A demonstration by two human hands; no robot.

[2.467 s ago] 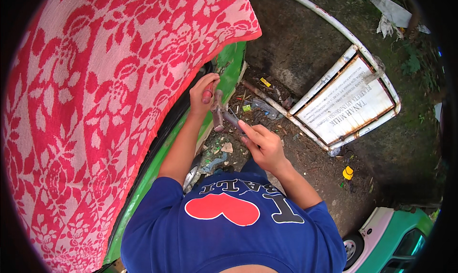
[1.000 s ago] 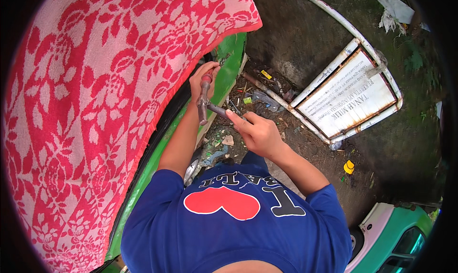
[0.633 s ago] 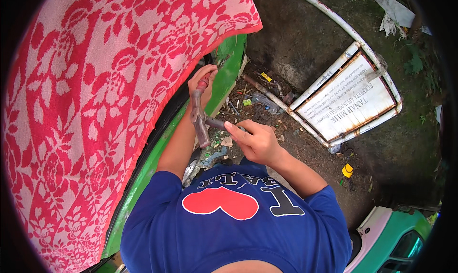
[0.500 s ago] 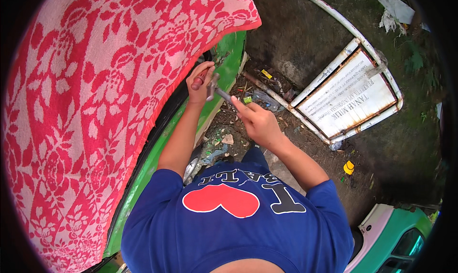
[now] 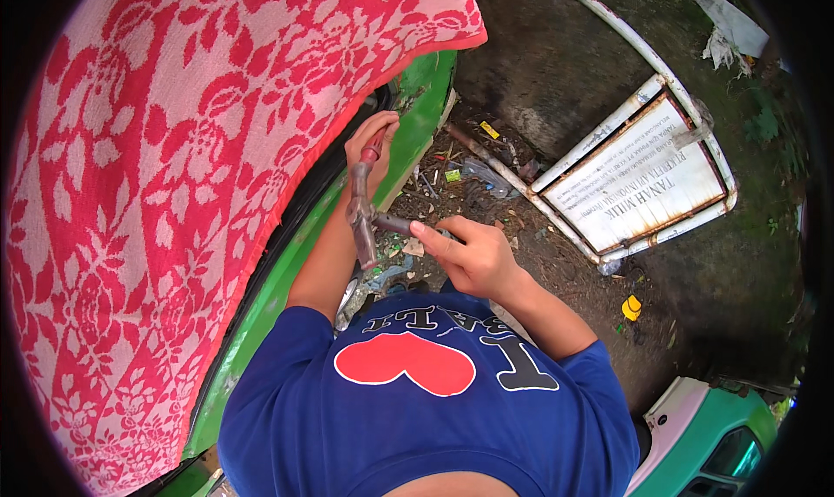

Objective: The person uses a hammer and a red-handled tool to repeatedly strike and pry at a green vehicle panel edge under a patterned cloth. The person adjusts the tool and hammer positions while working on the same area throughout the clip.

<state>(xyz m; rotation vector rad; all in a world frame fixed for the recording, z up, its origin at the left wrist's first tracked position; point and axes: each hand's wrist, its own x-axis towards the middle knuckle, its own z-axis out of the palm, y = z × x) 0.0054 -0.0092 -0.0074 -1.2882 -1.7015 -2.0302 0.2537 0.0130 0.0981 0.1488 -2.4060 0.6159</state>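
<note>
My right hand point(image 5: 478, 255) is closed around the dark handle of a hammer point(image 5: 360, 217). The hammer's worn metal head is raised toward me and overlaps my left wrist. Against the green car body point(image 5: 426, 93), near the black window edge, my left hand point(image 5: 357, 139) is wrapped round a red-handled tool point(image 5: 373, 146). Only its handle shows; the far end is hidden behind my fingers. From this angle the hammer head covers part of the handle's near end, and I cannot tell whether they touch.
A red and pink floral towel point(image 5: 191, 132) covers the car's top on the left. On the right, a rusty white metal frame with a sign board point(image 5: 647, 175) leans on the dark ground. Litter point(image 5: 482, 177) lies between. Another green vehicle point(image 5: 721, 427) stands at lower right.
The hammer head has come up and toward me, from beside my left hand to over my left wrist. My right hand has shifted slightly down and right. My left hand keeps its grip.
</note>
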